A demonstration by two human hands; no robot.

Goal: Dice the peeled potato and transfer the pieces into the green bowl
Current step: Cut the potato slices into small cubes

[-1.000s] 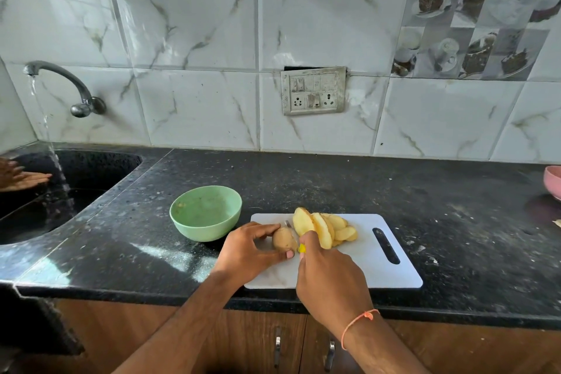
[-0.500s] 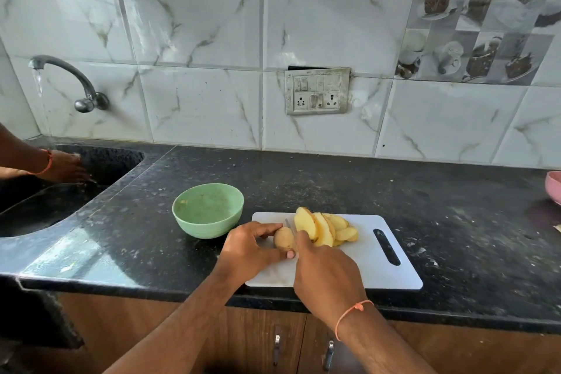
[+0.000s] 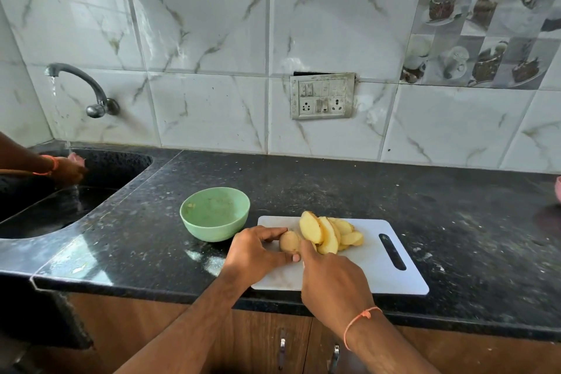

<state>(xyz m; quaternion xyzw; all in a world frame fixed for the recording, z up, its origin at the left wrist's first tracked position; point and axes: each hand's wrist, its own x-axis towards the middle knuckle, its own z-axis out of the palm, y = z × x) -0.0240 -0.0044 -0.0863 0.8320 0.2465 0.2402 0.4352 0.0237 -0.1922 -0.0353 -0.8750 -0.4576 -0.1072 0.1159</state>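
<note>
Potato end [image 3: 289, 241] still pinched, left fingers [image 3: 267, 234] | right hand [image 3: 334, 285] curled, knife likely hidden

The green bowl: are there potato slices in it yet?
No, the green bowl holds no slices; the potato slices all lie on the white cutting board.

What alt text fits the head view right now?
Left hand grips the potato end on a white cutting board; right hand cuts beside leaning slices. Green bowl sits left.
</note>
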